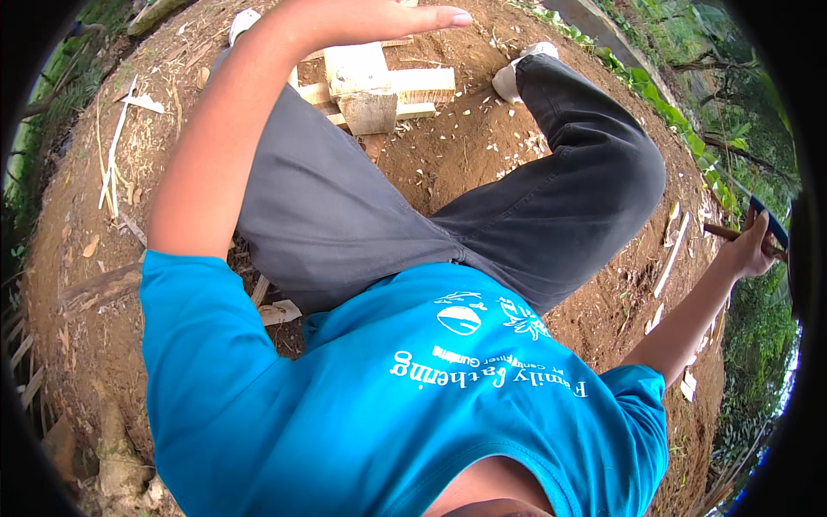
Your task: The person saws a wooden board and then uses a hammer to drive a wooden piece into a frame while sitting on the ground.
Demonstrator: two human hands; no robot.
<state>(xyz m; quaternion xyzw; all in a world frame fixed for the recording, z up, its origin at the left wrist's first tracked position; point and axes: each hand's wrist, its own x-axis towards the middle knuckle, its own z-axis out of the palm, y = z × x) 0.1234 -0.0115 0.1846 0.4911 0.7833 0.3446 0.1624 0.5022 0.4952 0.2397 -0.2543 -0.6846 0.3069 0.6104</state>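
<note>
Right hand (751, 250), out at the far right edge and well away from the body, has its fingers closed around a brown handle (722, 231); a dark blue strip (769, 221) shows just beside it (whether the two belong to one tool, I cannot tell). Across the top, the left hand (366, 23) reaches forward with its thumb stretched out to the right; the other fingers are cut off by the upper edge, so I cannot tell whether they hold anything.

Near that hand, between the feet, is a pale, squared block of wood (362, 90), with lighter timbers (426, 84) lying crosswise by it. Wood chips (474, 129) are scattered over the brown soil (448, 172). The person wears a teal shirt (284, 431), dark grey trousers (336, 189) and white shoes (508, 84), knees bent and spread wide.

This looks like shaping wood by hand. Doing it well would call for a firm grip on the handle, the block steadied so it cannot rock, and the left hand kept clear of any stroke. Both legs sit close to the work, so swings should be short, controlled and directed away from the knees.
</note>
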